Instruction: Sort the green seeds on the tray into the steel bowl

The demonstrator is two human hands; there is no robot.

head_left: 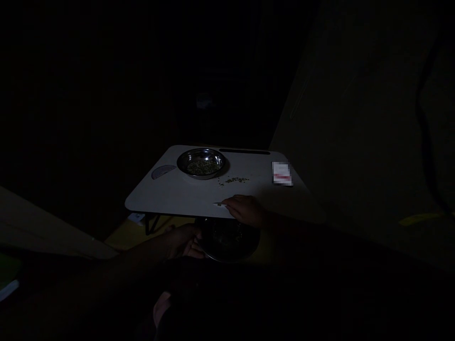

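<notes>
My left hand (190,240) grips the rim of a dark metal bowl (227,255), which sits low, just under the table's front edge. Above that bowl, my right hand (245,210) rests at the table's edge with its fingers closed on a small flat white piece (218,204); its exact kind is too dim to make out. Farther back stands a shiny steel bowl (201,176) holding many small greenish bits (202,167), like seeds or pods. A loose scatter of similar bits (235,180) lies between that bowl and my right hand. The low bowl's contents are hard to see.
The white folding table (170,194) has a dark slot (244,151) along its back edge. A phone with a lit, blurred screen (282,174) lies at the right. A half-round printed mark (162,171) is at the left. The room around is very dark, with a wall (355,142) at right.
</notes>
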